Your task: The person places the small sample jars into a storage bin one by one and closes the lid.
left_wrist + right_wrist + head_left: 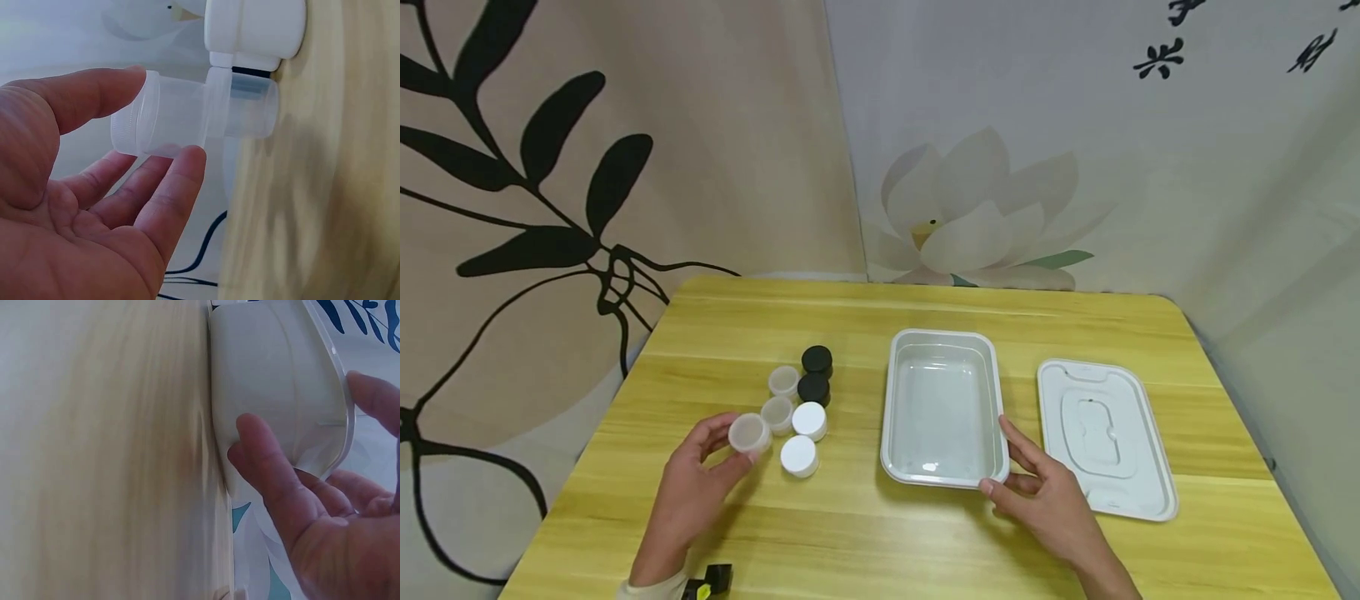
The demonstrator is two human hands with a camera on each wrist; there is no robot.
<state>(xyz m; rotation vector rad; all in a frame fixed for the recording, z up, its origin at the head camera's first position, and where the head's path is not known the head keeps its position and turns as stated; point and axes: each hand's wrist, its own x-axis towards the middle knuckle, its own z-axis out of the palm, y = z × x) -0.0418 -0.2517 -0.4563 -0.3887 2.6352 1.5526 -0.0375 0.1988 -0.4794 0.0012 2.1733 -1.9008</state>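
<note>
My left hand (696, 479) pinches a small translucent lidded jar (749, 433) between thumb and fingers. In the left wrist view this jar (172, 115) is raised off the table, thumb at its ridged lid. Beyond it are two more translucent jars (777, 413), two white-topped jars (799, 456) and two black-topped ones (816, 389). With my right hand (1037, 492) I grip the near right corner of a white rectangular box (946, 482), which is uncovered. The right wrist view shows thumb and fingers at the box's rim and outer wall (256, 381).
A white rectangular lid (1138, 492) lies flat to the right of the box, just past my right hand. The wooden table (842, 542) ends at a fabric backdrop (760, 150). A small black object (718, 577) shows beside the left wrist.
</note>
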